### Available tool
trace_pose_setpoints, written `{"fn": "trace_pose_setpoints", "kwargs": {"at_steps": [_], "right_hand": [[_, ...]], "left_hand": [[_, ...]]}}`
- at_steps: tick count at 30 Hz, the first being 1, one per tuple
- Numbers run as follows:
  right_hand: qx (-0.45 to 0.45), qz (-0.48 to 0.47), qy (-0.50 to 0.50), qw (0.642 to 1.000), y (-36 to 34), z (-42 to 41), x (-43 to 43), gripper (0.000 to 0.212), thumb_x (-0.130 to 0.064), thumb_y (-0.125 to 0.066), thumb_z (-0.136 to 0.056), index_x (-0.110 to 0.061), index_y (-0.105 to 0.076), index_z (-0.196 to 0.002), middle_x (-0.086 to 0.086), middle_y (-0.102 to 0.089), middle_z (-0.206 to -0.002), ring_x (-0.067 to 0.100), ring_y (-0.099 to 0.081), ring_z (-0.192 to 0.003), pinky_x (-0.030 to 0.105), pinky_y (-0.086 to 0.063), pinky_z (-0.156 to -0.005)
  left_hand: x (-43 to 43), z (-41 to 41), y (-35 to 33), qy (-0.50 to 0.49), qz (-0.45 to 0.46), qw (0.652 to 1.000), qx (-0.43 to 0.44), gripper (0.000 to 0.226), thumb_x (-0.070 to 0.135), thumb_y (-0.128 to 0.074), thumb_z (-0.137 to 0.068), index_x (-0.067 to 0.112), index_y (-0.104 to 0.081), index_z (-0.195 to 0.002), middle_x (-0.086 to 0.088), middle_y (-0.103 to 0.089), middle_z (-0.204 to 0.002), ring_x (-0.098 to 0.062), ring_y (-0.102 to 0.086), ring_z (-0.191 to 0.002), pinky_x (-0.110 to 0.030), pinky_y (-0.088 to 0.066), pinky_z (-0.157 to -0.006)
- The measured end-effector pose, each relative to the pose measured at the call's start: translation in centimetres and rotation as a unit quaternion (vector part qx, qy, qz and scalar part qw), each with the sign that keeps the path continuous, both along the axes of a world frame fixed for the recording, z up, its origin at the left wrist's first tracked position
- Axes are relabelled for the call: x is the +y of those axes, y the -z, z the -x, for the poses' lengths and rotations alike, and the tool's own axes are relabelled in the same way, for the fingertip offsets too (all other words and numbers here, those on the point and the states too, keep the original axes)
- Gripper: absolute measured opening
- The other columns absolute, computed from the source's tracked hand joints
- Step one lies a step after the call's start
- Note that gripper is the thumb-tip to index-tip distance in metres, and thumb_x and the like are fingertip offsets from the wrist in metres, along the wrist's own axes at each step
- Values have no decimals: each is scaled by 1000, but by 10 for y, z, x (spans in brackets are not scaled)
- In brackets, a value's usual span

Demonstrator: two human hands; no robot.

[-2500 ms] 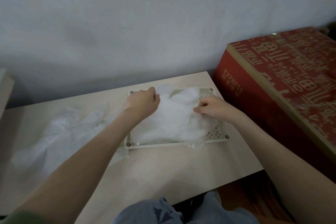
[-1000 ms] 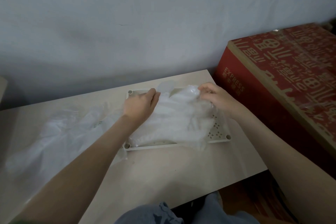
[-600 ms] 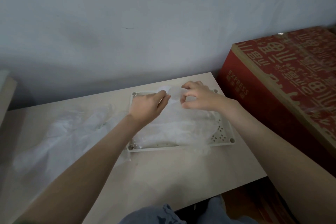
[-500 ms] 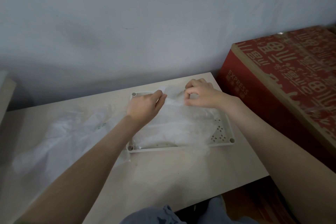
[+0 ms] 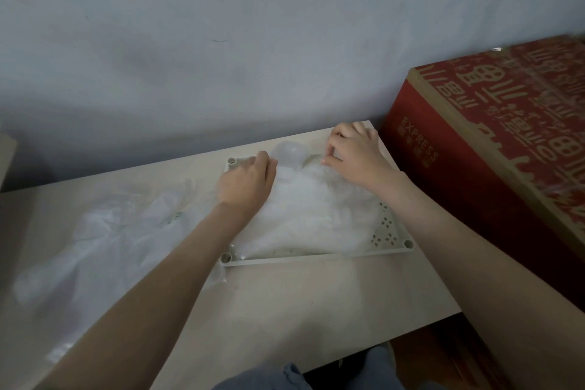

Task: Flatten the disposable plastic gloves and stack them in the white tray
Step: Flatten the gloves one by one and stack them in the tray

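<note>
A white perforated tray [image 5: 392,236] lies on the pale table against the wall. Thin clear plastic gloves [image 5: 316,209] are piled in it and spill over its far edge. My left hand [image 5: 247,182] lies on the glove stack at the tray's far left corner, fingers curled down onto the film. My right hand [image 5: 354,152] is at the tray's far right, thumb and forefinger pinching a glove's edge. A puffed glove part [image 5: 289,153] bulges between the two hands. A loose heap of more gloves [image 5: 104,237] lies on the table to the left.
A large red cardboard box [image 5: 493,168] stands tight against the table's right side, higher than the tabletop. The wall [image 5: 253,41] runs just behind the tray. The table's front edge [image 5: 316,367] is near my lap.
My right hand has moved right and away along the tray's far edge, drawing the glove film with it. My left hand has stayed at the far left corner.
</note>
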State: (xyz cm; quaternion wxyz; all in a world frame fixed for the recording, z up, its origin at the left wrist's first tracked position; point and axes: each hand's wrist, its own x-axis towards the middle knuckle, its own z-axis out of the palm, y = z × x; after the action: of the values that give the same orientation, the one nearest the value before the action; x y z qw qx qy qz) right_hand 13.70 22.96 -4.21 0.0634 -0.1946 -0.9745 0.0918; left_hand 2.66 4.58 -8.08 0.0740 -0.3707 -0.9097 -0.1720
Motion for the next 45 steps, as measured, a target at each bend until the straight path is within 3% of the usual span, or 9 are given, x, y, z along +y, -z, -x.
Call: {"fn": "trace_pose_setpoints", "kwargs": {"at_steps": [7,11,14,19,23,27,32,39,45], "right_hand": [[52,-37,1,998,4,-12,-25,47,-24,-62,-83,-12,-52,-128,6,-45,-133,27,-38,-117,38,-24,-93],[90,33,-77,992,9,-31,-58,39,-30,-39,-82,-7,-62,-103,8,-61,-104,27,-51,-97,40,-43,-84],[24,102,-106,989,20,-37,-79,46,-33,-35,-84,-5,-63,-109,8,-63,-111,27,-56,-105,37,-45,-90],[-97,89,-88,987,39,-41,-80,62,-34,-41,-99,-8,-20,-151,11,-16,-159,22,-8,-148,32,-8,-119],[-124,55,-66,989,50,-44,-77,86,-60,1,-81,-16,-1,-154,8,3,-162,22,7,-149,32,4,-118],[-146,41,-33,988,60,-48,-75,89,-62,15,-73,-23,10,-153,4,13,-161,20,15,-148,33,10,-116],[-155,52,48,985,63,-51,-65,67,-53,-9,-99,-20,14,-152,4,17,-160,19,19,-147,34,13,-116],[-135,71,114,982,65,-59,-53,67,-49,-14,-101,-14,11,-152,6,17,-160,19,19,-147,33,16,-116],[-67,18,110,991,32,-55,-63,59,-36,-31,-99,-3,-25,-148,15,-23,-156,29,-16,-145,37,-10,-117]], "left_hand": [[-3,-12,7,38,-113,975,187,35,21,-53,-81,5,-46,-111,-18,-54,-99,-31,-41,-82,-38,-34,-73],[-9,-27,11,170,-77,972,143,22,10,-49,-79,9,-50,-102,-12,-55,-90,-32,-50,-74,-34,-30,-69],[-9,-29,19,184,-19,979,87,27,12,-40,-78,10,-53,-102,-10,-61,-96,-31,-59,-79,-33,-38,-75],[-8,-29,22,203,58,977,33,39,15,-35,-82,1,-61,-106,-18,-63,-117,-33,-63,-104,-42,-50,-91],[-6,-25,32,209,85,973,45,44,26,-34,-92,1,-58,-120,-19,-53,-135,-32,-52,-125,-46,-41,-104],[-5,-18,41,201,118,972,36,56,36,-32,-93,5,-50,-136,-19,-41,-146,-33,-41,-135,-50,-34,-108],[-7,-9,43,200,144,969,29,62,42,-31,-90,11,-42,-143,-18,-36,-150,-34,-37,-137,-54,-31,-107],[-7,-10,41,201,131,971,3,67,46,-26,-90,13,-31,-148,-15,-24,-155,-32,-25,-143,-52,-23,-112],[-26,-17,3,183,40,981,-54,83,63,6,-90,13,-17,-152,-7,-11,-160,-21,-7,-148,-40,-4,-120]]}}
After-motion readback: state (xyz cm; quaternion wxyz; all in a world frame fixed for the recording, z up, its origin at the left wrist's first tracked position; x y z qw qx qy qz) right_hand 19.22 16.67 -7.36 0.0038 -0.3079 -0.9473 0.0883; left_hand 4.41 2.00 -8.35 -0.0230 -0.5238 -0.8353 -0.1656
